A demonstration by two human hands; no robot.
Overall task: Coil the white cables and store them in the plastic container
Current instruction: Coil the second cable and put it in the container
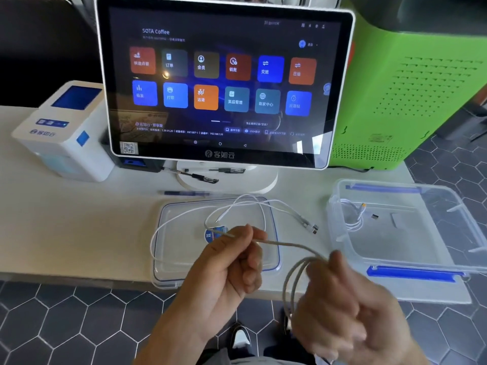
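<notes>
Bright daylight; window glare on the screen point(221, 80); right hand point(350, 312) motion-blurred; wide-angle bending at the edges.

Two bare hands, no gloves, rings or watch visible. Left hand point(232, 262): forearm bare to frame edge, no sleeve in view. Right hand point(350, 309): blurred, detail unclear; wrist bare. Fingers point(250, 277) with short nails. Below, dark shoe point(241, 338) with white patch on top. Grey garment point(237, 360) at bottom edge, kind unclear.
</notes>
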